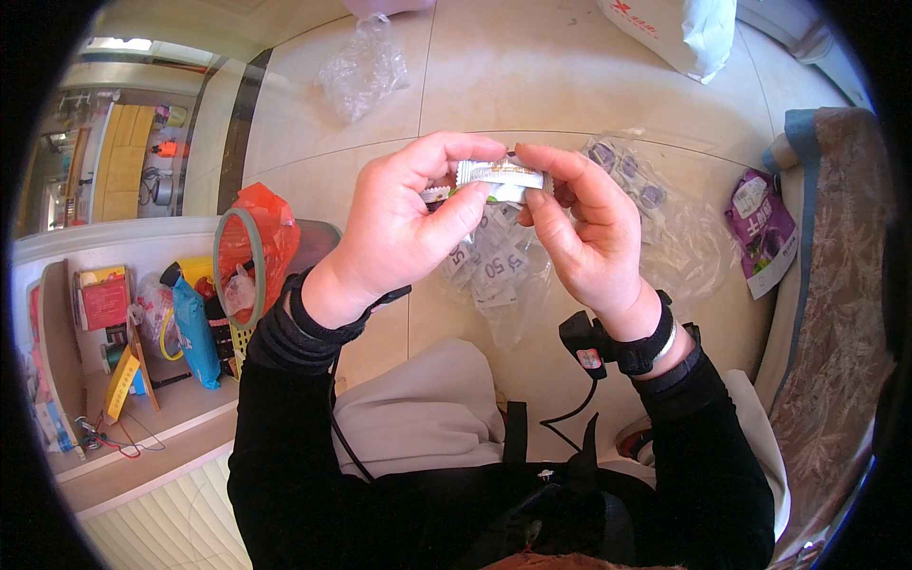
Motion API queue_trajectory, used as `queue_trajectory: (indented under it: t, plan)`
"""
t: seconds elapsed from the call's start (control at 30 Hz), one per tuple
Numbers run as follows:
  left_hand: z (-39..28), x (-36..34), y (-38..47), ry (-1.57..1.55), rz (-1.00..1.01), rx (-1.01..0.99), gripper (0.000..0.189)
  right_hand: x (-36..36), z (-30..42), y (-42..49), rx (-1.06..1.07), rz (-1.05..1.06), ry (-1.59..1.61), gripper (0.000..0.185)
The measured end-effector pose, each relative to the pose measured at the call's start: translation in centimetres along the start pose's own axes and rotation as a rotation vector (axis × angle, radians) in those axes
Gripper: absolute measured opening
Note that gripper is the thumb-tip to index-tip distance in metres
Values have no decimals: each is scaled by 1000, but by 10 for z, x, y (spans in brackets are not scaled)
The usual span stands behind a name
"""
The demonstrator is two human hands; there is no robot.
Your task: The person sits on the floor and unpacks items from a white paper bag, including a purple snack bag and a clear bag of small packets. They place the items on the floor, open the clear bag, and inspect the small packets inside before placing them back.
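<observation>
My left hand (395,221) and my right hand (595,235) pinch opposite ends of a small, shiny wrapped packet (506,182), its crimped edges showing at both sides. Silver with a touch of green, the wrapper bears printing. A second small wrapped packet (435,194) sticks out between the thumb and fingers of my left hand, mostly hidden. Beneath my hands, a clear plastic bag of printed sachets (499,267) lies on the tiled floor. Just past my right hand is another clear bag (687,228), with several round purple-and-white pieces (627,167) at its upper end.
A purple snack pouch (762,228) lies by the fabric-covered furniture (841,285) at right. Farther off are a crumpled clear bag (363,68) and a white carrier bag (673,32). At left stand a bin with a red liner (246,263) and a cluttered shelf (178,420).
</observation>
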State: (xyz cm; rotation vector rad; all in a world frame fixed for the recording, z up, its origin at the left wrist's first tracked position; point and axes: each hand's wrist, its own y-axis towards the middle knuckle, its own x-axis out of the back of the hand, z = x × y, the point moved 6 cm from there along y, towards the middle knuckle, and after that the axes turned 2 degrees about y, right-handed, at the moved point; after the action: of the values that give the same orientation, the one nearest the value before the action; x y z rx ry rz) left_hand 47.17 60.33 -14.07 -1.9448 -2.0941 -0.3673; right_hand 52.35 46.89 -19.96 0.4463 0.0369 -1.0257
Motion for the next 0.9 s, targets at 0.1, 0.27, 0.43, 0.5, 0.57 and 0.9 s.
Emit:
queue_trajectory:
  t: [0.1, 0.27, 0.43, 0.5, 0.57, 0.9]
  plan:
    - [1, 1, 0, -38, -14, 19, 23, -1, -1, 0, -16, -6, 12, 31]
    - [1, 2, 1, 3, -32, -16, 17, 1, -3, -1, -65, 33, 15, 33]
    - [5, 5, 1, 40, -2, 23, 21, 2, 2, 1, 86, 85, -83, 37]
    - [7, 5, 1, 21, -4, 34, 21, 1, -4, 3, 70, 75, -44, 38]
    - [8, 5, 2, -21, -6, 29, 21, 2, -10, 2, 33, 64, 3, 38]
    - [4, 6, 2, -65, 50, 85, 24, 5, -20, 1, -59, 42, 86, 27]
